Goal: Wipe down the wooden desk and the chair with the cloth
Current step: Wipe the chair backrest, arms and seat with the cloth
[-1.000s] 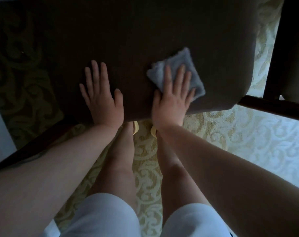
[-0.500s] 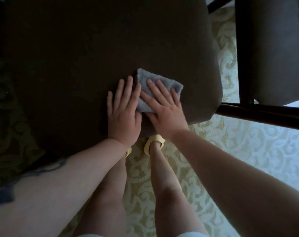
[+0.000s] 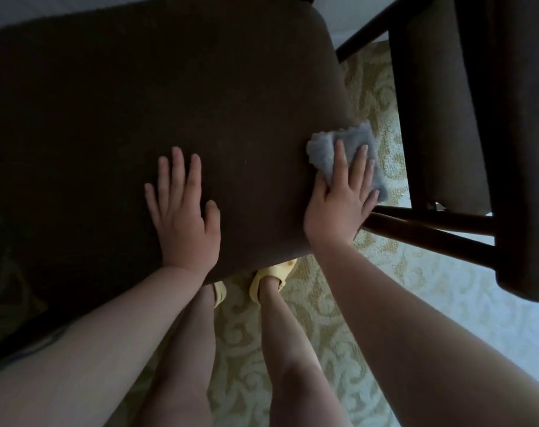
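A dark brown upholstered chair seat (image 3: 169, 87) fills the upper left of the head view. A grey fluffy cloth (image 3: 333, 143) lies at the seat's right edge and hangs slightly past it. My right hand (image 3: 339, 198) presses flat on the cloth with its fingers straight and spread. My left hand (image 3: 182, 211) rests flat on the bare seat near its front edge, fingers straight, apart from the cloth.
The chair's padded backrest (image 3: 447, 118) and dark wooden frame rails (image 3: 431, 229) stand at the right. Below lies a cream patterned carpet (image 3: 339, 303). My bare legs and yellow sandals (image 3: 274, 272) are at the seat's front edge.
My right hand has slid the cloth rightward from beside my left hand to the seat's right edge. My left hand stays flat on the seat.
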The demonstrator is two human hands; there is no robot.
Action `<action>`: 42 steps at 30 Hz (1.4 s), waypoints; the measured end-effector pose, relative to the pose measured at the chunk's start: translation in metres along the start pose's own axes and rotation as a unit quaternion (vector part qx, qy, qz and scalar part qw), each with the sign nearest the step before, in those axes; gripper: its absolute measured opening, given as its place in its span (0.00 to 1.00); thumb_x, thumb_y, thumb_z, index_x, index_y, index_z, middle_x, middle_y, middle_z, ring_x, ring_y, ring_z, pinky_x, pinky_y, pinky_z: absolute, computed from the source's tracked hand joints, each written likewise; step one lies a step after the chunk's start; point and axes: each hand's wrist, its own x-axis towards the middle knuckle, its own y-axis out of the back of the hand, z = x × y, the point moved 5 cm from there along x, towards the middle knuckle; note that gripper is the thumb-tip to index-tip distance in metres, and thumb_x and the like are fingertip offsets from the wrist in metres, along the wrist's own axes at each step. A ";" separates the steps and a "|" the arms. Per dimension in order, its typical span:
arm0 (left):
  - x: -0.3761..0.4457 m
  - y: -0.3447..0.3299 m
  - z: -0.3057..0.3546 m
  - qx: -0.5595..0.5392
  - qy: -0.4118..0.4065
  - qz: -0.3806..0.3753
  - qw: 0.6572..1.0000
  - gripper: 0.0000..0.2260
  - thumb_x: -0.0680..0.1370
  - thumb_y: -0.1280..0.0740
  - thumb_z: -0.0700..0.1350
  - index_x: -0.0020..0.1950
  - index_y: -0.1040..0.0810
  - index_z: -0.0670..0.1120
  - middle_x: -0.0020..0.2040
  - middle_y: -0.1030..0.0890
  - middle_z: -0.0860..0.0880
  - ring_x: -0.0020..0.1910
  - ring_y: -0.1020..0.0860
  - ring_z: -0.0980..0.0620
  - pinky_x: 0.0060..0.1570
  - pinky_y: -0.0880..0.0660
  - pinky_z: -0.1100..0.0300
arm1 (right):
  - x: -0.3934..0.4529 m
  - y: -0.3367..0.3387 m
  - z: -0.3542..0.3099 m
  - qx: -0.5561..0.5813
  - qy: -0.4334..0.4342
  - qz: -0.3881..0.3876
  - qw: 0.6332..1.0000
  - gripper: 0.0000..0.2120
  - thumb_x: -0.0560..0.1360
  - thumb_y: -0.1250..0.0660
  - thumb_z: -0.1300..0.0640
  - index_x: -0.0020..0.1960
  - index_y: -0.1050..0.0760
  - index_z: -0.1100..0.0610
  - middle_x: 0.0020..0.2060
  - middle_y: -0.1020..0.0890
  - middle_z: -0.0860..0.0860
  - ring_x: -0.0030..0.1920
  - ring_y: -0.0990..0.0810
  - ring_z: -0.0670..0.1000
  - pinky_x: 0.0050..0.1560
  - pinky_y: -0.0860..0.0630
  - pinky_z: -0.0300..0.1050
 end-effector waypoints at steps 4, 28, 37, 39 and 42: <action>-0.004 -0.002 -0.006 0.009 0.015 -0.003 1.000 0.28 0.79 0.41 0.42 0.79 0.45 0.49 0.80 0.49 0.48 0.78 0.56 0.50 0.74 0.62 0.49 | -0.044 -0.023 -0.040 -0.022 0.116 -0.038 0.992 0.26 0.81 0.44 0.50 0.77 0.44 0.41 0.79 0.48 0.49 0.79 0.56 0.52 0.75 0.59 0.62; 0.056 -0.009 0.034 0.043 -0.056 -0.025 0.997 0.27 0.80 0.48 0.46 0.79 0.49 0.50 0.80 0.51 0.50 0.78 0.58 0.52 0.74 0.61 0.50 | -0.012 -0.025 -0.068 -0.087 0.336 -0.116 0.931 0.26 0.81 0.48 0.49 0.78 0.47 0.41 0.79 0.49 0.47 0.79 0.56 0.50 0.75 0.62 0.56; 0.125 0.000 0.048 0.070 -0.080 -0.024 0.994 0.25 0.82 0.52 0.49 0.79 0.52 0.50 0.80 0.53 0.50 0.78 0.58 0.51 0.75 0.60 0.49 | 0.020 -0.029 -0.105 -0.053 0.215 -0.036 0.975 0.27 0.81 0.42 0.54 0.78 0.45 0.43 0.79 0.49 0.49 0.79 0.56 0.52 0.75 0.63 0.59; 0.131 0.007 0.040 0.056 -0.041 -0.009 0.998 0.24 0.82 0.54 0.49 0.79 0.50 0.50 0.80 0.52 0.50 0.78 0.57 0.51 0.75 0.60 0.49 | 0.028 -0.037 -0.138 -0.104 0.406 -0.116 0.901 0.27 0.81 0.43 0.52 0.78 0.46 0.43 0.79 0.51 0.48 0.78 0.58 0.51 0.74 0.65 0.57; 0.141 0.017 0.030 0.065 -0.022 -0.005 0.998 0.25 0.83 0.52 0.50 0.80 0.52 0.50 0.80 0.54 0.50 0.78 0.58 0.51 0.76 0.61 0.50 | 0.099 -0.025 -0.157 -0.157 0.412 -0.089 0.893 0.26 0.82 0.45 0.50 0.78 0.46 0.44 0.79 0.49 0.49 0.79 0.55 0.52 0.74 0.65 0.60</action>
